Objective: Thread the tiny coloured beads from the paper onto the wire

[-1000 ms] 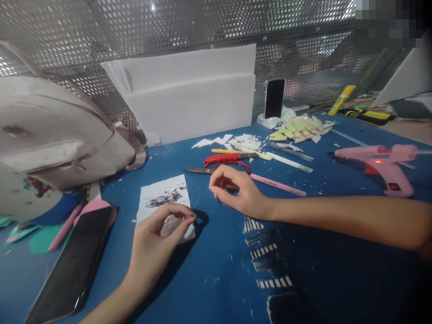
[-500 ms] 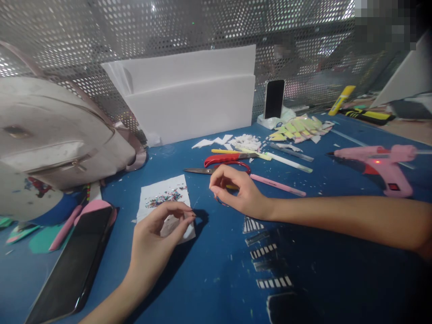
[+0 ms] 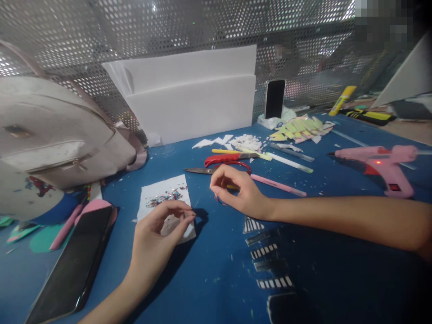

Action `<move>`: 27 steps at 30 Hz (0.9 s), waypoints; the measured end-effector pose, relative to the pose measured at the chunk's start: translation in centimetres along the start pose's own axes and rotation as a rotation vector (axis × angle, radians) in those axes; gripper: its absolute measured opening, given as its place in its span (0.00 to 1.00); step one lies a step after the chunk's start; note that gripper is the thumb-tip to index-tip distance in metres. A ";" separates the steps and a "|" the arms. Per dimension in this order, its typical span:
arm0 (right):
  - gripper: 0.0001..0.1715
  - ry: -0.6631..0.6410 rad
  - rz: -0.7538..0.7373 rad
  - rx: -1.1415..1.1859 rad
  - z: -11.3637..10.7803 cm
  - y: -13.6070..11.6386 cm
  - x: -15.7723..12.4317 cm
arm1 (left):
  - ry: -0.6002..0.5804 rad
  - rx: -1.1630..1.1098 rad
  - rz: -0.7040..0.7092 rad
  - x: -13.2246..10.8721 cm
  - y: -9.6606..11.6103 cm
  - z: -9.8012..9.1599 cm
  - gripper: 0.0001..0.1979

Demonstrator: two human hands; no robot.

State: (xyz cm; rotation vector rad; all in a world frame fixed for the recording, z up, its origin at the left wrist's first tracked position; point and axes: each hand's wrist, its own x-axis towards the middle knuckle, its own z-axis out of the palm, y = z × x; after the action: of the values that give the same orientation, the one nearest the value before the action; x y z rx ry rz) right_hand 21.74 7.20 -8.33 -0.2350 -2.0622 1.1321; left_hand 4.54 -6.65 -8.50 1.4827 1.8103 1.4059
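My left hand [image 3: 158,234] is closed in a pinch, thumb and fingertips together, over the lower right part of a white paper sheet [image 3: 145,191]. Small multicoloured sequins or glitter [image 3: 168,196] lie scattered on that sheet. My right hand [image 3: 238,189] also pinches, its fingertips pointing left, just in front of the red-handled scissors [image 3: 199,171]. Whatever either pinch holds is too small or hidden to make out. Below my right wrist lies a column of black-and-white striped pieces [image 3: 263,251] on the blue table [image 3: 216,288].
A pink glue gun [image 3: 374,155] with a lit red light is at right. White scraps [image 3: 248,142], yellow-green paper strips [image 3: 300,128] and a pink pen [image 3: 278,185] lie behind my right hand. A black phone [image 3: 72,265] and a pale backpack [image 3: 57,130] are at left.
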 end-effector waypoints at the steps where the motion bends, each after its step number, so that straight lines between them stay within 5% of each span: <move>1: 0.02 0.000 -0.001 -0.001 0.0 0.0 0.0 | 0.000 0.005 0.001 0.0 0.0 0.0 0.04; 27: 0.02 -0.013 0.022 -0.005 -0.1 -0.1 0.0 | 0.016 -0.030 0.020 0.0 -0.2 0.0 0.03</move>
State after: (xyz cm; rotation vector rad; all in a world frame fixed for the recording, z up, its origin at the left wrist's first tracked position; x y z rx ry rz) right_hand 21.79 7.23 -8.24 -0.2537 -2.0786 1.1447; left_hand 4.42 -6.67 -8.69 1.4828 1.7808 1.4525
